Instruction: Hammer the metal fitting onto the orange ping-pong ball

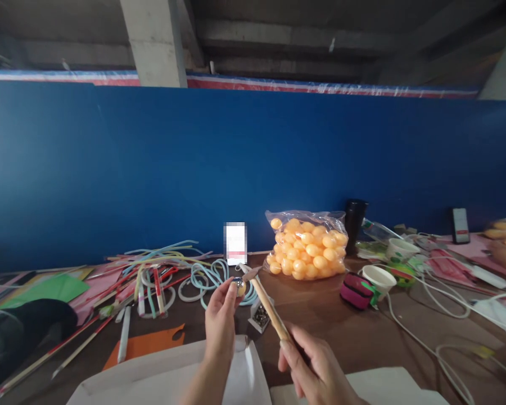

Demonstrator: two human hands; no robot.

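Note:
My left hand (222,309) pinches a small ball (240,288), yellowish below with a shiny silvery part on top, and holds it above the table. My right hand (310,360) is wrapped round the wooden handle of a hammer (270,308). The hammer's head lies right by the top of the ball; whether they touch I cannot tell. Below and just right of the ball stands a small open box (260,318) of tiny metal pieces. A clear plastic bag (307,247) full of orange-yellow balls stands behind, to the right.
Coiled pale-blue tubing (206,281) and a heap of thin coloured tubes (152,264) lie left. A phone (236,243) leans at the back. Rightward are a magenta pouch (356,291), a paper cup (379,281), a black bottle (356,225) and white cables (409,332). White paper (181,374) lies in front.

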